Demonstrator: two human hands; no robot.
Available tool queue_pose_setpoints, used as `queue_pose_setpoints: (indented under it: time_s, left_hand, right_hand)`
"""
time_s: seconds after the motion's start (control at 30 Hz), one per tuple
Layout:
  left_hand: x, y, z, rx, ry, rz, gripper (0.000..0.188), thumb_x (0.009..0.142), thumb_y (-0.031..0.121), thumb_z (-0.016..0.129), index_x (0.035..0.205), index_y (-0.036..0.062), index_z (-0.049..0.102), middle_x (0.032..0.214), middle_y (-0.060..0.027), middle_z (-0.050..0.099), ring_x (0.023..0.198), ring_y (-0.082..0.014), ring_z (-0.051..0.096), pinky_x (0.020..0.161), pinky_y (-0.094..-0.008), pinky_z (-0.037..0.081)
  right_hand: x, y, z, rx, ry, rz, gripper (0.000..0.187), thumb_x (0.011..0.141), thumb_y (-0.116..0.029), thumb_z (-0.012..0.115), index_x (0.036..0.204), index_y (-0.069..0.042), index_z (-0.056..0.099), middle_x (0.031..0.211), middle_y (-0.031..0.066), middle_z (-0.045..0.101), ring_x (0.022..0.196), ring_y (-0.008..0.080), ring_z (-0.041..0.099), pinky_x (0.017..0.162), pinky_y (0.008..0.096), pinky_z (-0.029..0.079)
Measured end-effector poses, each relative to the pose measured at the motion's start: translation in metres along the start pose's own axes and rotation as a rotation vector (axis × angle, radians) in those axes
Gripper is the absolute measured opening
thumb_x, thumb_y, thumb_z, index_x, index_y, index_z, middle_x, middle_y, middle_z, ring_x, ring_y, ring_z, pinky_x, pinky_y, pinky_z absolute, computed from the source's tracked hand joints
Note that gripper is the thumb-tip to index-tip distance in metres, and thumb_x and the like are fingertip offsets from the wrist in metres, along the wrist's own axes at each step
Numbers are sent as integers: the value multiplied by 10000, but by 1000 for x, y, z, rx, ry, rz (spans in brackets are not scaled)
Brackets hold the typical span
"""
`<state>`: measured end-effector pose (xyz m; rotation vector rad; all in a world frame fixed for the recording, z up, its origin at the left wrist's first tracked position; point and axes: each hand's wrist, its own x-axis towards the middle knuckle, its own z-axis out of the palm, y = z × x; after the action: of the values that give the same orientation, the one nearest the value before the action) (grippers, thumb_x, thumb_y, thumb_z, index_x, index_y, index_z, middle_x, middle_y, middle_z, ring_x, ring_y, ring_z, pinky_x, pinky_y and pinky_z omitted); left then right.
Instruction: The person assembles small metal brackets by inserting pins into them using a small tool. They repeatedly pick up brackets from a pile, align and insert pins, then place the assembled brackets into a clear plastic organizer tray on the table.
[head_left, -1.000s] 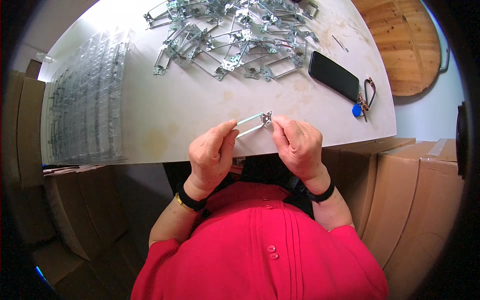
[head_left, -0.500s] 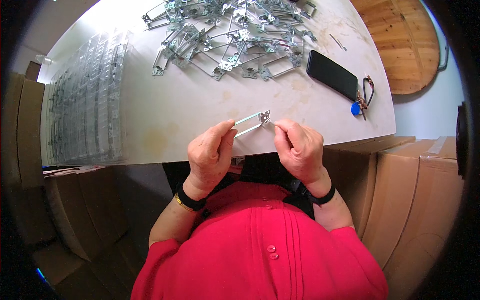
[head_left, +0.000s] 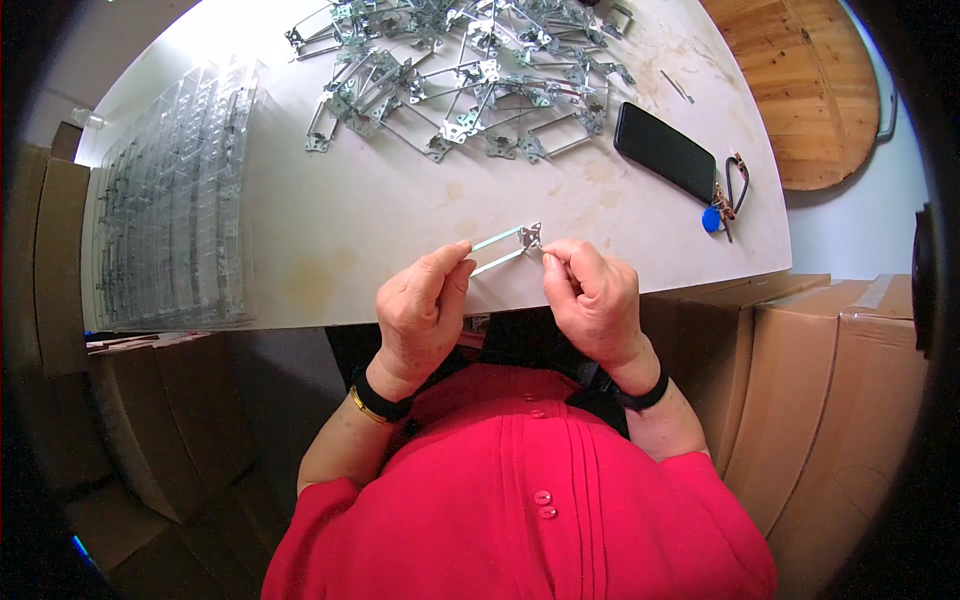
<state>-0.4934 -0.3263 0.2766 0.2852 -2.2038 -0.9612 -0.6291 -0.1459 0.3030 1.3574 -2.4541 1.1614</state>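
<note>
My left hand (head_left: 418,305) pinches the near end of a metal bracket (head_left: 530,237) between thumb and forefinger. Two thin, pale rods run from those fingertips to a small silver plate with holes. My right hand (head_left: 598,298) is closed in a pinch right beside that plate, its fingertips at the lower right corner. Whatever those fingers hold is too small to make out. The bracket is held above the white table (head_left: 400,215), close to the front edge.
A heap of similar metal brackets (head_left: 460,80) lies at the back. Stacked clear plastic trays (head_left: 175,200) stand at the left. On the right lie a black phone (head_left: 665,150), a blue tag (head_left: 711,219) and thin metal pins (head_left: 677,86). Cardboard boxes (head_left: 790,370) flank the table.
My right hand has shifted slightly left, bringing its fingertips closer to the bracket's plate. The left hand and the bracket have barely moved.
</note>
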Motion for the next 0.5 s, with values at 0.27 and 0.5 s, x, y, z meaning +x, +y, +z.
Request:
queue_pose_setpoints:
  time_s: [0.27,0.5]
  left_hand:
    - [0,0,1,-8,0,-1,216,957,-12,785,1169,1,749,909,-144,761,737,-210,724,674,-317,561]
    - [-1,-2,2,-10,19,18,216,953,-13,791,1164,2,749,905,-145,760,735,-211,722,675,-318,561]
  right_hand:
    - [0,1,3,20,0,28,126,948,-34,733,1042,-75,659,732,136,697,627,341,707,562,440,533]
    - [3,0,3,45,27,62,118,950,-38,738,1036,-77,666,725,139,697,621,342,710,560,434,533]
